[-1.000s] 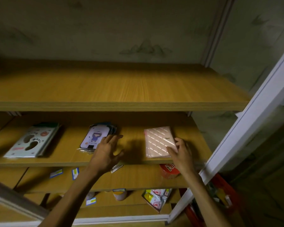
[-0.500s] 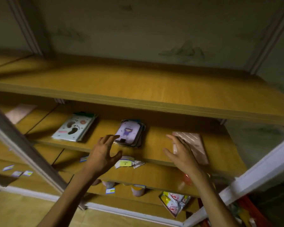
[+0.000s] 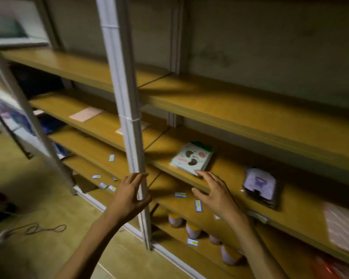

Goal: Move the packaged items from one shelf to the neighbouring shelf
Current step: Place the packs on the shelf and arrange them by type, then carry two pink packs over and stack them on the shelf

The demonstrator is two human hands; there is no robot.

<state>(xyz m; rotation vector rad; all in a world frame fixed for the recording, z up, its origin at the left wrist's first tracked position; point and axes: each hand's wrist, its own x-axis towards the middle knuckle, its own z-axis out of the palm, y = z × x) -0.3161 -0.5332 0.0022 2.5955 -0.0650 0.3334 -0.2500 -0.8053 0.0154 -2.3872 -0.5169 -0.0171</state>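
Note:
On the right shelf [image 3: 226,178] lie a pale green footprint packet [image 3: 191,160], a purple packet stack [image 3: 260,185] and a pink striped packet [image 3: 345,226] at the far right edge. My right hand [image 3: 216,193] hovers with spread fingers just in front of the footprint packet, fingertips near its front edge, holding nothing. My left hand [image 3: 130,195] is open beside the white upright post [image 3: 127,121], thumb close to it. The neighbouring left shelf [image 3: 101,125] carries two flat pink packets, one [image 3: 86,114] in plain view, the other [image 3: 119,129] partly hidden behind the post.
Bare wooden shelves run above. Lower shelves hold several jars [image 3: 191,230] and small price labels [image 3: 197,205]. A cable [image 3: 38,229] lies on the yellow floor at left. Another slanted white post [image 3: 24,109] stands at the left.
The view has swung left, bringing the post and left shelf into sight. My right hand left the pink striped packet and now hovers by the footprint packet; my left hand moved to the post.

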